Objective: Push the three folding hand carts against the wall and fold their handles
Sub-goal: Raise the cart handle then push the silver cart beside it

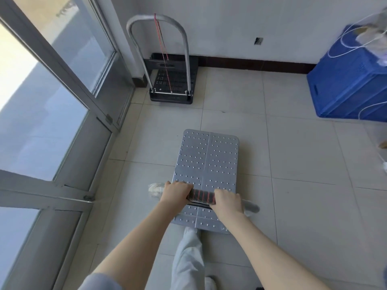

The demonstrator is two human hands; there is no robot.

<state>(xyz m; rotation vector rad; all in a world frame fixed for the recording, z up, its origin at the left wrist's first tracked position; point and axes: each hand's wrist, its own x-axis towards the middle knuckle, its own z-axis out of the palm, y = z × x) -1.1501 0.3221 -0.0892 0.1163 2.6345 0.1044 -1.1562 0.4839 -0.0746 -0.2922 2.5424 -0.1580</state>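
A silver studded hand cart [206, 160] stands on the tiled floor in front of me. Its handle bar [202, 196], wrapped in black and red, is upright, and both hands grip it. My left hand [174, 191] holds the bar's left part and my right hand [228, 200] its right part. A black hand cart [171, 95] sits in the far corner against the wall, its grey handle [158, 18] standing upright with a red cord hanging from it. A third cart is not in view.
Glass doors with a metal frame [62, 80] run along the left. A blue plastic crate [351, 80] with white cords and a bag on it stands at the right by the wall. Open floor tiles [240, 97] lie between the silver cart and the wall.
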